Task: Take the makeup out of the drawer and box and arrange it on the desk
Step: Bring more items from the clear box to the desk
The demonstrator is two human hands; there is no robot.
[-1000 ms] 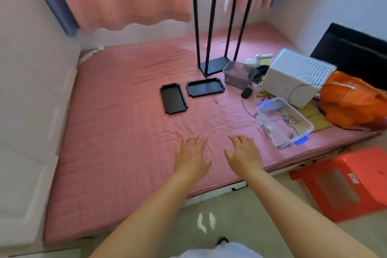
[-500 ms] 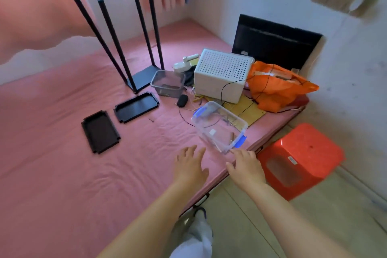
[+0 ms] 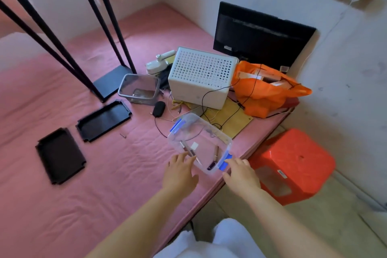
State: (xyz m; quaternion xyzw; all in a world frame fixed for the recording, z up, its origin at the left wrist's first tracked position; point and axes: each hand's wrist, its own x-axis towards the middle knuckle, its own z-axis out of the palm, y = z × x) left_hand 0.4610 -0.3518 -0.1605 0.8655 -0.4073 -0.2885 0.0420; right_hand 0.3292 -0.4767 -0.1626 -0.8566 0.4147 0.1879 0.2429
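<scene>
A clear plastic box with blue clips lies on the pink mattress near its right edge. Inside it lie a few slim makeup sticks, pencil-like and dark. My left hand reaches to the box's near left corner, fingers straight, fingertips at its wall. My right hand is at the near right corner beside the blue clip, fingers extended. Neither hand holds anything. A white perforated drawer box stands behind.
Two black trays lie to the left, with a black rack's tall posts behind. A smoky bin, cables, an orange bag and a black monitor crowd the back right. A red stool stands on the floor.
The view has swung right and come closer to the clear box. Both hands have moved forward from the bare mattress to the box's near corners.
</scene>
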